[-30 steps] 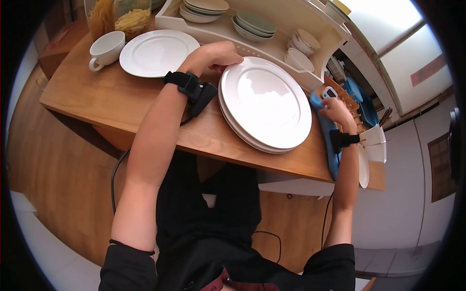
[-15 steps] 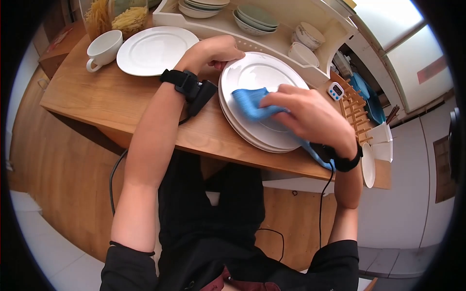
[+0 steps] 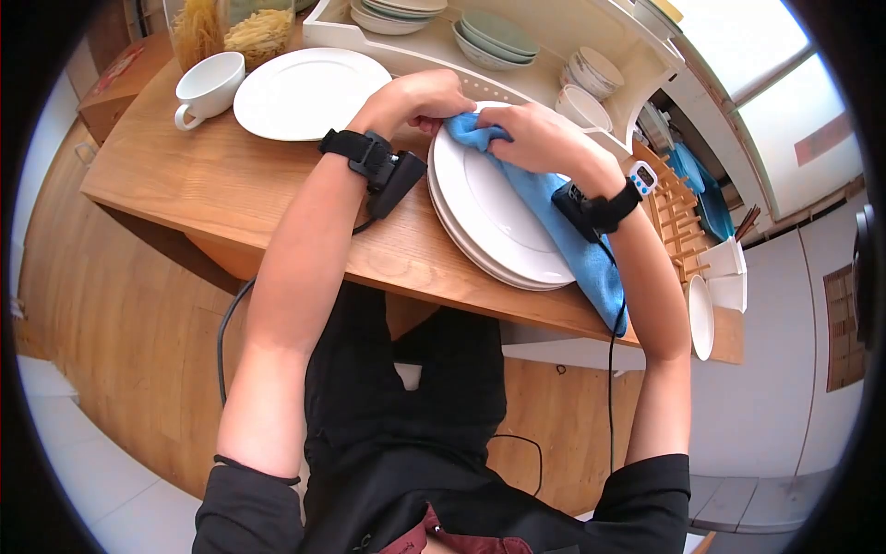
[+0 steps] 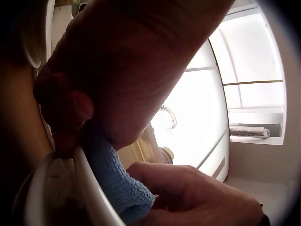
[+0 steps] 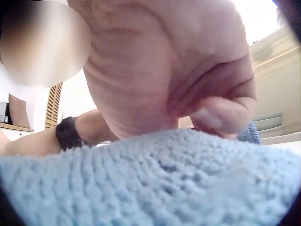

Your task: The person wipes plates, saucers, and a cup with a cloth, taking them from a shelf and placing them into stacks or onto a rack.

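A blue towel (image 3: 598, 275) drapes from the far rim of the top white plate (image 3: 484, 212) down over its right side to the table's front edge. My right hand (image 3: 544, 140) pinches the towel's upper end at that rim. At the far left of the plate stack, my left hand (image 3: 426, 95) holds the rim, right beside the towel. In the left wrist view, the towel's folded end (image 4: 120, 186) lies over the plate edge, by the left thumb. Its ribbed cloth (image 5: 155, 174) fills the lower part of the right wrist view.
Another white plate (image 3: 309, 97) and a white cup (image 3: 210, 85) stand to the left, near jars of pasta (image 3: 258, 35). Behind is a cream shelf (image 3: 415, 55) with bowls. On the right are a wooden dish rack (image 3: 678, 222), a small timer (image 3: 642, 175) and an upright plate (image 3: 700, 319).
My right hand took up the blue towel from the right of the stack, swept it across the top plate, then moved to the far rim beside my left hand. The left hand stayed at the rim.
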